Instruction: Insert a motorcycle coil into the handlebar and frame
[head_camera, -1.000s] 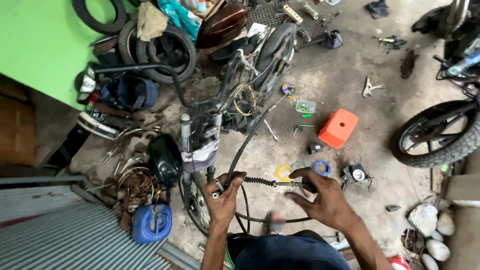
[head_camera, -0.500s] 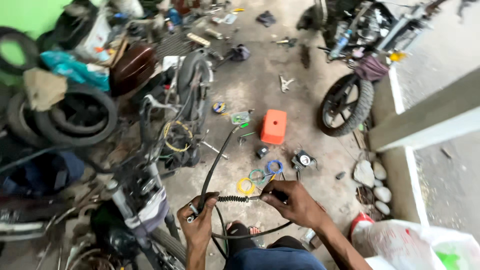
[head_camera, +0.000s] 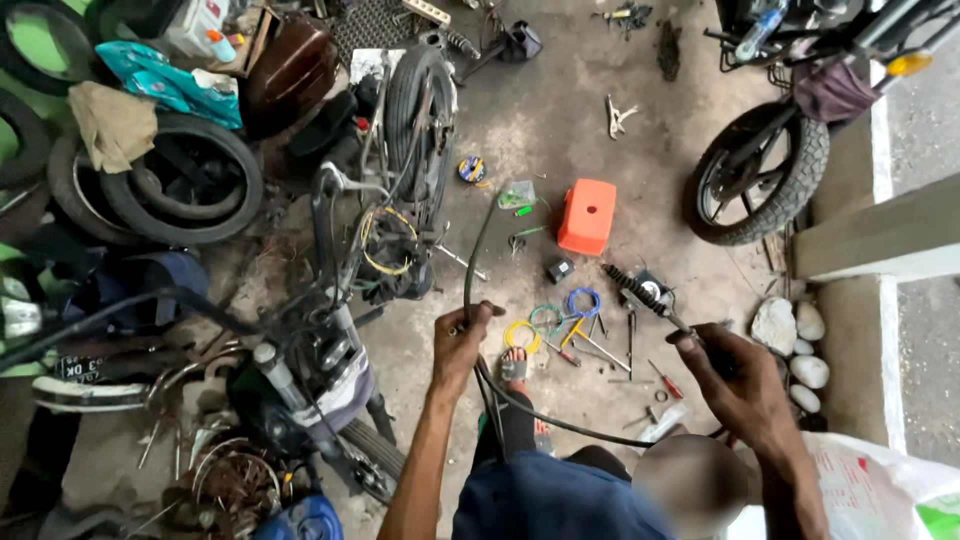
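Note:
My left hand (head_camera: 460, 345) is closed around a black cable (head_camera: 472, 268) that rises toward the stripped motorcycle (head_camera: 385, 225) in front of me. My right hand (head_camera: 725, 375) grips the other end of the cable, where a black ribbed rubber boot (head_camera: 632, 288) and a thin metal wire stick out up and to the left. The cable sags in a loop (head_camera: 560, 422) between both hands, over my knees. My sandalled foot (head_camera: 513, 366) rests on the concrete floor below.
An orange plastic stool (head_camera: 587, 215) stands on the floor among coloured wire coils (head_camera: 548, 320), screwdrivers (head_camera: 665, 380) and pliers (head_camera: 617, 115). Stacked tyres (head_camera: 190, 190) and parts lie left. Another motorcycle's wheel (head_camera: 755, 180) is at upper right, stones (head_camera: 800, 335) and a white sack (head_camera: 870, 490) at right.
My hands have moved apart, the right one pulling the booted cable end out to the right. The view has kept swinging right, bringing the parked motorcycle and sack further in.

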